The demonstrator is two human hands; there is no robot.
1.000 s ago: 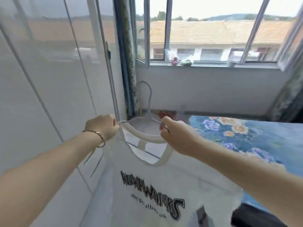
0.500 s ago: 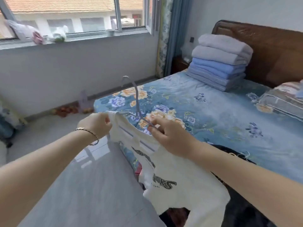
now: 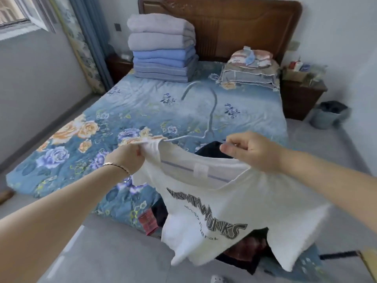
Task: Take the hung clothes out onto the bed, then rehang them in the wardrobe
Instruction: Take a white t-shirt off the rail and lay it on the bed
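A white T-shirt [image 3: 220, 203] with black lettering hangs on a thin grey wire hanger [image 3: 212, 111], held out over the near corner of the bed [image 3: 142, 111]. My left hand [image 3: 126, 158] grips the shirt's left shoulder together with the hanger end. My right hand [image 3: 253, 150] pinches the right shoulder and the hanger's other arm. The hook stands up between my hands. Dark clothes [image 3: 212, 150] lie on the bed under the shirt, mostly hidden by it.
The bed has a blue flowered cover. A stack of folded blankets [image 3: 163, 48] and pillows [image 3: 248, 68] sit by the wooden headboard [image 3: 224, 23]. A nightstand [image 3: 302, 92] and a bin [image 3: 330, 114] stand at the right. Grey floor [image 3: 102, 252] lies in front.
The view has swung from the wardrobe and window round to the bed. Both hands have carried the shirt on its hanger over the bed's near corner, keeping their hold.
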